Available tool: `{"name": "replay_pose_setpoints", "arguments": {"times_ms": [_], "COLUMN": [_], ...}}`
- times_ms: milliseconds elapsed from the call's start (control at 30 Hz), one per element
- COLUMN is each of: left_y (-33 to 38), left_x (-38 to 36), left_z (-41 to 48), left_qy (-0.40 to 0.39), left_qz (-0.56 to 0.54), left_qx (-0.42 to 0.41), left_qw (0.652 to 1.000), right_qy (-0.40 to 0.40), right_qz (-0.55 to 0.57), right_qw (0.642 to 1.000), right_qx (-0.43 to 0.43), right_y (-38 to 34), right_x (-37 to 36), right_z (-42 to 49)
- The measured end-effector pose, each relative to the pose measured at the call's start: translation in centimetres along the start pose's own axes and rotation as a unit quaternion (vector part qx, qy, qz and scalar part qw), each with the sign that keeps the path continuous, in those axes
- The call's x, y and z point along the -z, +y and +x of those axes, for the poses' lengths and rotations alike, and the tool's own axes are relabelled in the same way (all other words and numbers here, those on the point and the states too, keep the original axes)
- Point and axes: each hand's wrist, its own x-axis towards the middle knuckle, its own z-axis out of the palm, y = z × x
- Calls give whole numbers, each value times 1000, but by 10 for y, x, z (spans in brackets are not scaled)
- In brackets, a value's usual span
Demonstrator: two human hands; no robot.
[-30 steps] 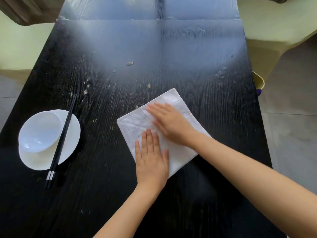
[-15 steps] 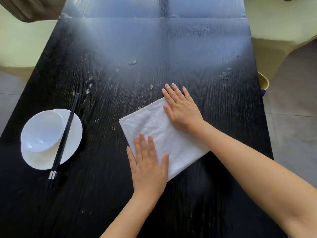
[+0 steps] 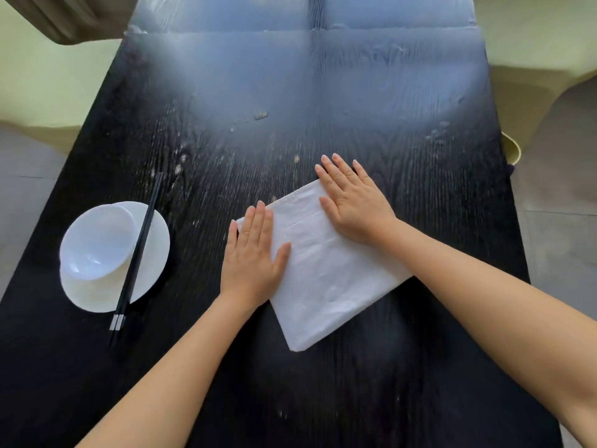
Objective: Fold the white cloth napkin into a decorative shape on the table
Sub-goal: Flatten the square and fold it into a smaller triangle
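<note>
Left hand (image 3: 253, 257) has slid to napkin (image 3: 326, 279) left corner — both palms spread flat. Right hand (image 3: 353, 202) holds far corner. Smoothing likely done; next fold pending.

We see a black wooden table (image 3: 371, 124) bearing a folded white napkin (image 3: 323, 279) mid-width and, near its left edge, a white plate (image 3: 151, 253).

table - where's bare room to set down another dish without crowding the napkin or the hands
The whole far half of the table beyond the right hand is bare. So is the near strip between the forearms, below the napkin. Crowded: the left side, with bowl, plate and chopsticks, and the middle under the left hand.
</note>
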Motion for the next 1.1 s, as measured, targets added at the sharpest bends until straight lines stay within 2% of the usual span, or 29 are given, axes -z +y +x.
{"name": "replay_pose_setpoints", "arguments": {"times_ms": [167,233,300,367,433,533,633,733,833,967,1033,1100], "left_y": [2,-1,-6,-13,-18,-21,-23,-33,-49,-72,-78,-79], "left_x": [-4,-4,-1,1,1,0,1,6,21,48,58,62], "left_z": [-28,-31,-27,-20,-14,-14,-15,-13,-7,11,23,30], "left_qy": [-4,1,9,-4,-29,-34,-42,-63,-53,-7,10,20], "left_qz": [0,14,32,41,35,23,13,0,24,87,114,114], "left_qx": [38,31,-8,-69,-112,-116,-116,-144,-245,-390,-434,-451], "left_qw": [999,999,999,997,993,992,992,988,968,917,894,885], "right_qy": [-38,-41,-20,-8,-26,-25,4,-2,-22,10,3,4], "right_qz": [-23,-48,-47,1,49,71,78,57,32,56,104,142], "right_qw": [997,997,998,1000,998,996,986,983,990,998,995,990], "right_qx": [61,54,25,24,21,-54,-146,-175,-134,-11,4,-9], "right_y": [9,7,-8,-37,-71,-84,-61,-36,-26,-33,-32,-26], "right_x": [6,10,14,9,-3,-18,-17,-14,-7,6,8,12], "right_z": [6,6,-4,-25,-55,-87,-110,-131,-141,-163,-173,-176]}}
